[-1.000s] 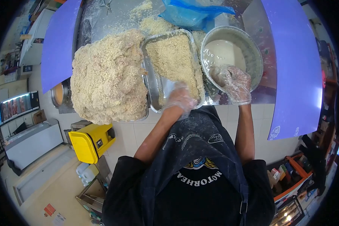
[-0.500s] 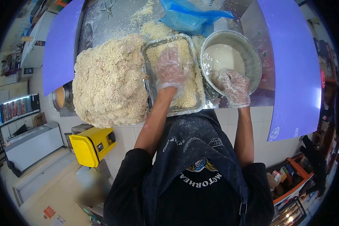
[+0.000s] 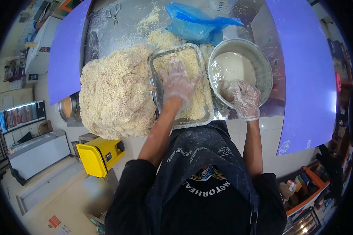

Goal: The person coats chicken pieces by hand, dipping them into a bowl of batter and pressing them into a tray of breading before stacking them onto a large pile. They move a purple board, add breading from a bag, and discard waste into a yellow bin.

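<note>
My left hand [image 3: 178, 83], in a clear plastic glove, presses on pale crumbs [image 3: 194, 102] in a rectangular metal tray [image 3: 208, 116]. Its fingers are stretched and spread. Over the near rim of a round metal pot [image 3: 265, 64] hangs my right hand [image 3: 245, 98], gloved and smeared with white. Its fingers are curled above the white batter [image 3: 239, 64]; what they hold, if anything, is hidden. Left of the tray rises a big heap of crumb-coated pieces [image 3: 115, 92].
A blue plastic bag [image 3: 196, 27] lies behind the tray and pot. Scissors [image 3: 113, 15] and scattered crumbs [image 3: 164, 39] are on the metal table [image 3: 127, 27]. Purple panels [image 3: 308, 78] flank the table. A yellow bin [image 3: 100, 156] stands on the floor at left.
My left hand has spread its fingers, the thumb now out to the right, on the crumbs. My right hand stays at the pot's rim. The whole view has shifted slightly.
</note>
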A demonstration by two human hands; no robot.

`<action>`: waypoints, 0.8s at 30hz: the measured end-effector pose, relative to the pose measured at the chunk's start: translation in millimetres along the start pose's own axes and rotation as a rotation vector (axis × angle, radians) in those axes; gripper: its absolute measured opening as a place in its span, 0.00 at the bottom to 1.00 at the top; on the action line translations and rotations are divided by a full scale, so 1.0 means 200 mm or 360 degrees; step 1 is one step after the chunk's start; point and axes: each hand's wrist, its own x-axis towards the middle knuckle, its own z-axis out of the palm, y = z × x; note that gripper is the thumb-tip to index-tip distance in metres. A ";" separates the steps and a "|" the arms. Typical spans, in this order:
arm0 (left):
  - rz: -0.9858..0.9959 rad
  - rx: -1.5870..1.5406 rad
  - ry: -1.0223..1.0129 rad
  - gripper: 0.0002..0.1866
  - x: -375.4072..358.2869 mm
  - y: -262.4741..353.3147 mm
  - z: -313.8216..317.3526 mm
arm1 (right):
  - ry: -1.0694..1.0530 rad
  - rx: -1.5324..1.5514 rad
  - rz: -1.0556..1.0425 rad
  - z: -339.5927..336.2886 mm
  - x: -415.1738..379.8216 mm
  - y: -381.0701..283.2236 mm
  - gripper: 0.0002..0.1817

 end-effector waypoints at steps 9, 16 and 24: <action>0.0373 0.0147 -0.0207 0.40 -0.08 0.04 0.13 | -0.0032 0.0001 0.0067 -0.01 0.02 -0.04 0.09; 0.0481 -0.0042 0.0176 0.40 -0.03 -0.13 0.09 | 0.0037 -0.0039 -0.0023 -0.02 0.00 -0.03 0.09; 0.0231 -0.0351 0.0259 0.35 0.01 -0.18 0.05 | 0.0014 0.0109 0.0020 0.00 0.00 -0.01 0.10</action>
